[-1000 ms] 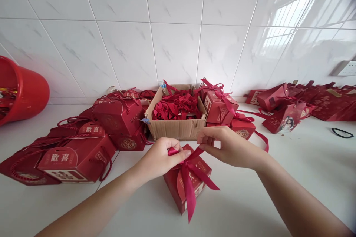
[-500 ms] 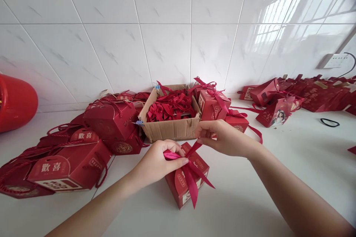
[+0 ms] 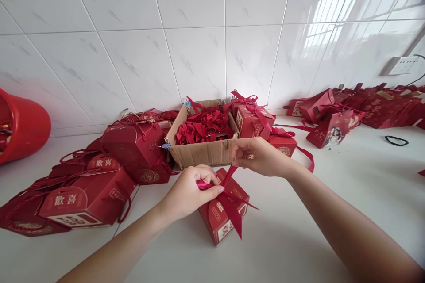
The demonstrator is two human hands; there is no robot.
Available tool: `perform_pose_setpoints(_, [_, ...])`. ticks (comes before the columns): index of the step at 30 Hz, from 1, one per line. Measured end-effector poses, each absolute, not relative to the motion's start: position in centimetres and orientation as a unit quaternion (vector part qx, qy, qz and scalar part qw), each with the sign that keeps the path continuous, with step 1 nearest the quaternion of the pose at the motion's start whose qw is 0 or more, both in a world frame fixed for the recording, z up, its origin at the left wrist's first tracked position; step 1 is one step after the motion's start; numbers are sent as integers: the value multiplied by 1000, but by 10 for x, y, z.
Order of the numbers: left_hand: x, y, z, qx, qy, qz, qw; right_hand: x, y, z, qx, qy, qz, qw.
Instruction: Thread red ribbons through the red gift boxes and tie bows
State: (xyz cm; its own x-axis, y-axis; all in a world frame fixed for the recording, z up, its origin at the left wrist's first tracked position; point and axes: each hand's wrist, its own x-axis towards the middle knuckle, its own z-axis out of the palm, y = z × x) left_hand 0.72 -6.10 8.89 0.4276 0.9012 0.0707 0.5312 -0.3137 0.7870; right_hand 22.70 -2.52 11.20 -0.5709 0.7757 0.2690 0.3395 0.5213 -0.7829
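A small red gift box (image 3: 212, 219) with printed labels stands on the white surface in front of me. Across its top lies a red satin ribbon (image 3: 233, 216), looped at the middle with two tails hanging toward the near right. My left hand (image 3: 190, 192) pinches the ribbon's loop at the knot, thumb on top and fingers curled behind. Just to the right and higher, my right hand (image 3: 257, 157) pinches another part of the ribbon between thumb and fingertips, drawn up taut from the box. The ribbon's crossing is partly covered by my left thumb.
A cardboard box (image 3: 199, 154) full of red ribbons stands behind my hands. Red boxes with cord handles (image 3: 96, 194) pile up at left, near a red bucket (image 3: 29, 126). Ribbon-tied boxes (image 3: 254, 124) stand behind my right hand; more red boxes (image 3: 332, 130) and a black band (image 3: 396, 140) lie at right.
My right hand has moved slightly left and up with the ribbon end. The hanging ribbon tails have swung a little to the right. My left hand keeps its pinch.
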Motion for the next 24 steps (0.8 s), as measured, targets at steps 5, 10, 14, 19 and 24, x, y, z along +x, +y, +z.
perform_pose_setpoints(5, [6,-57,84,774,443,291,347,229,-26,111,-354,-821,314,318])
perform_pose_setpoints(10, [0,-52,94,755,406,281,431,231,-33,116,-336,-847,272,308])
perform_pose_setpoints(14, [-6,-48,104,739,407,265,467,223,-39,114,-298,-841,259,371])
perform_pose_setpoints(19, [-8,-46,111,737,427,243,464,206,-45,102,-311,-871,246,291])
perform_pose_setpoints(24, [-7,-47,109,750,417,236,456,196,-46,93,-319,-885,217,261])
